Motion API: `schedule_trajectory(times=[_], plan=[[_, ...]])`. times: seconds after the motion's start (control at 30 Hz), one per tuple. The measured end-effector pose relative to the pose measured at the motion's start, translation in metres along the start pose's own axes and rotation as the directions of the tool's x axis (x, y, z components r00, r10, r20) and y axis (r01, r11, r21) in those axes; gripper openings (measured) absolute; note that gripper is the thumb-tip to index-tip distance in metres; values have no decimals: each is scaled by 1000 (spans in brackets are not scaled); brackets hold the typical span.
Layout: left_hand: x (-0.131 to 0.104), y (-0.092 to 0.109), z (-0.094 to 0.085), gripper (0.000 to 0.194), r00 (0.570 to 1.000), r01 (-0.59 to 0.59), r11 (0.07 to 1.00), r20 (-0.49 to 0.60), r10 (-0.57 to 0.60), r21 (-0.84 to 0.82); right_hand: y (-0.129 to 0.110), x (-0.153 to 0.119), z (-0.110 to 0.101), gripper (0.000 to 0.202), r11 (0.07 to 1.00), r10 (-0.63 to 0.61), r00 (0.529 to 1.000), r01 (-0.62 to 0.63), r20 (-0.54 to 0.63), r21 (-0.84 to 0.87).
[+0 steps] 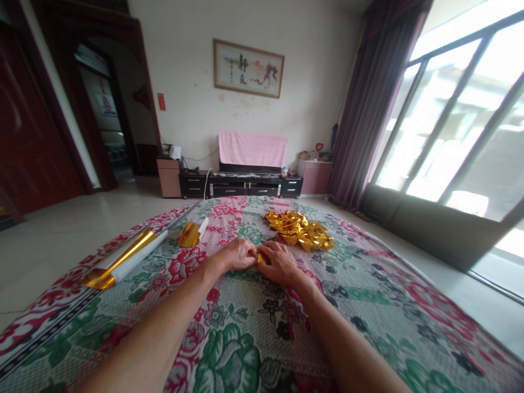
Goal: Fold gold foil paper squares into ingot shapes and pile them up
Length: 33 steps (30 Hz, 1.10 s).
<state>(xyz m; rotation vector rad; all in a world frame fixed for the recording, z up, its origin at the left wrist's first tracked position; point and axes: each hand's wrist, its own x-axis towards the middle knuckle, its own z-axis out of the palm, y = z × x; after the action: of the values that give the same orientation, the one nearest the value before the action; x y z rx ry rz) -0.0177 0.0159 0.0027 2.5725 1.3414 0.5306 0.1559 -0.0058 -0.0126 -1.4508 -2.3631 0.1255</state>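
My left hand point(240, 254) and my right hand point(280, 263) meet over the flowered cloth, nearly touching at the fingertips. Between them shows a small piece of gold foil paper point(261, 258), mostly hidden by my fingers. The right thumb and fingers pinch it, and the left fingers are curled closed at its other side. Just beyond my right hand lies a heap of folded gold foil pieces point(301, 229). To the left of my left hand rests a short stack of gold foil sheets point(190, 233), curled, with a white edge. Farther left is a large gold-and-white roll of foil paper point(126, 259).
The flowered cloth point(229, 360) covers the wide surface under my arms. Past its far edge stands a low black cabinet point(256, 188) with a pink towel point(252, 147) draped over something on it. A purple curtain point(364, 103) and large windows are on the right, a doorway on the left.
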Motion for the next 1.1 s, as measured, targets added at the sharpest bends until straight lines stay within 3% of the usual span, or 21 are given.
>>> schedule_trajectory(times=[0.63, 0.97, 1.1], plan=[[-1, 6, -2, 19, 997, 52, 999, 52, -53, 17, 0, 1, -4, 33, 1000, 1, 999, -1, 39, 0], [-1, 4, -1, 22, 999, 16, 999, 51, -18, 35, -7, 3, 10, 31, 992, 127, 984, -124, -126, 35], [1, 6, -2, 24, 989, 130, 991, 67, -131, 10, -5, 5, 13, 32, 989, 144, 982, -138, -126, 56]])
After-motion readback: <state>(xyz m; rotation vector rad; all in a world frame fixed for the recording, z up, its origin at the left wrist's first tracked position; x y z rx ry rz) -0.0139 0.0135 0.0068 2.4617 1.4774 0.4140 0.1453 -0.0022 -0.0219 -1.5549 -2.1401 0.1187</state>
